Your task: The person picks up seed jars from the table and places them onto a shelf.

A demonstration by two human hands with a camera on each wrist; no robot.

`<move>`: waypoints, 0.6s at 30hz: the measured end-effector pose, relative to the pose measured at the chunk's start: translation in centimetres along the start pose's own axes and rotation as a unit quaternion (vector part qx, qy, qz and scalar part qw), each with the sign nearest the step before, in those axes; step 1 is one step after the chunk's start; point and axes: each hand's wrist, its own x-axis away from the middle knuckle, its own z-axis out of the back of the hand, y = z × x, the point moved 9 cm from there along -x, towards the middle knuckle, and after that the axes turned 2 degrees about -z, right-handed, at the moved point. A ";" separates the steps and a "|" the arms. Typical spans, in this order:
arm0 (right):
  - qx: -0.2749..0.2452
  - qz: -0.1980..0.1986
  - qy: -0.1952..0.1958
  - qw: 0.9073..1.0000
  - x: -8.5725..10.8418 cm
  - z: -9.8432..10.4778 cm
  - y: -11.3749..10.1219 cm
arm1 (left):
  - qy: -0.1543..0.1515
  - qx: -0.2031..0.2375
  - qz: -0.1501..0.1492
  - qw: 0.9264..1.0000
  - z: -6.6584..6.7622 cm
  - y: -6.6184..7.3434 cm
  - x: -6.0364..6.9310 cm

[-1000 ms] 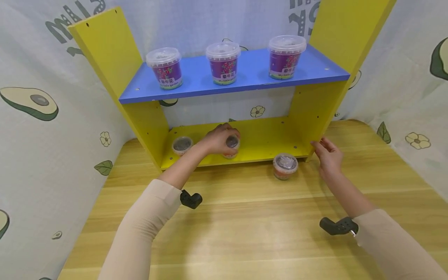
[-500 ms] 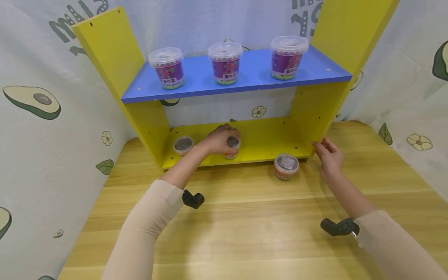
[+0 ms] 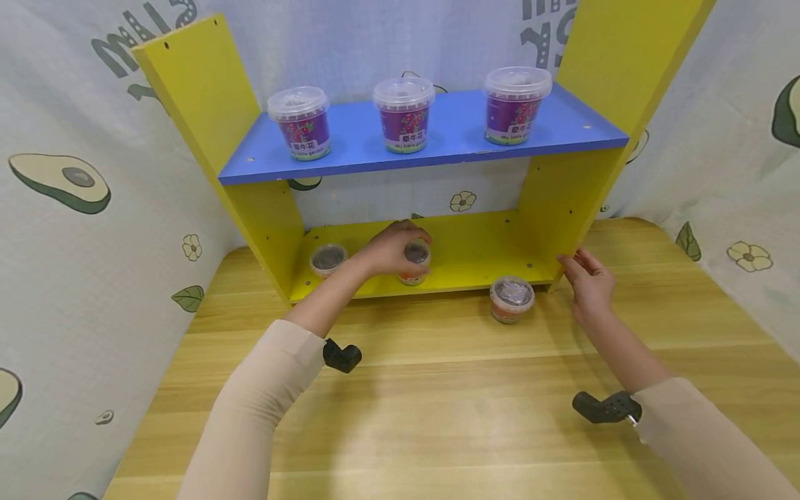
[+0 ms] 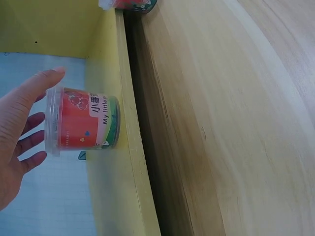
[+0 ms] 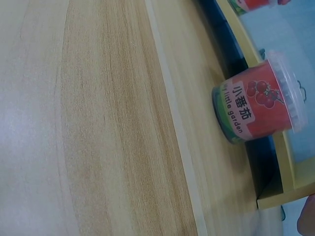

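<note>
My left hand (image 3: 394,250) is round the lid of a small plastic cup (image 3: 414,274) on the yellow lower board. In the left wrist view the cup (image 4: 86,120) has a red tomato label; a gap shows between thumb and lid, the fingers beside the lid. My right hand (image 3: 589,281) holds the front edge of the yellow-and-blue shelf's (image 3: 578,187) right side panel, thumb in front, fingers on the outer side. Another tomato cup (image 3: 511,300) stands on the table before the shelf; the right wrist view shows its red label (image 5: 258,101). A third cup (image 3: 328,258) sits on the lower board's left.
Three purple-labelled cups (image 3: 403,114) with clear lids stand in a row on the blue upper board (image 3: 450,104). A wooden table (image 3: 450,403) lies under the shelf. Patterned cloth (image 3: 81,278) hangs behind and at both sides.
The left thumb and fingers have loosened slightly round the middle cup, and more of its red label shows. The right hand stays on the side panel. The head view has shifted a little.
</note>
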 end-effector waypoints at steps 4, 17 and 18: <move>0.013 -0.009 0.006 1.000 0.0 0.1 0.1 | 0.014 -0.028 -0.015 0.999 0.8 0.9 -0.1; -0.009 -0.011 0.002 1.000 0.0 0.1 0.1 | 0.062 -0.061 -0.051 0.995 4.1 3.9 0.1; -0.009 -0.011 0.001 1.000 0.0 0.1 0.1 | 0.062 -0.064 -0.050 0.995 4.0 4.0 0.1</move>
